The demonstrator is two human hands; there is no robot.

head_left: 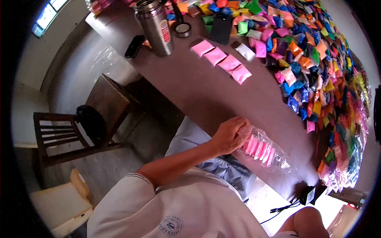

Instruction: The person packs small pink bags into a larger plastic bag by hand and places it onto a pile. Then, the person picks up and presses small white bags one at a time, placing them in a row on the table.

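Head view, looking down past a white shirt [190, 206] to a brown table [186, 81]. On the shirt's chest is a round badge [171, 225] with tiny writing around a small emblem, too small to read. A steel flask [158, 35], its mouth open, carries a red and white label [165, 31] whose words cannot be made out. A black box [308, 195] by the table's near right corner shows a pale sticker, also unreadable, with dark cables [285, 208] beside it. The left hand [234, 135] reaches over the table's near edge, fingers curled together and gripping one end of a clear bag [281, 160]; the hand hides that end. Pink packets stand side by side in the bag. The right hand is out of view, so its state cannot be told. Farther up lie four pink packets [229, 63] in a slanting row, near a white packet [245, 52] and a flat black device [221, 28]. A heap of many-coloured packets [301, 59] fills the table's far and right side. At left stands a wooden chair [59, 137].
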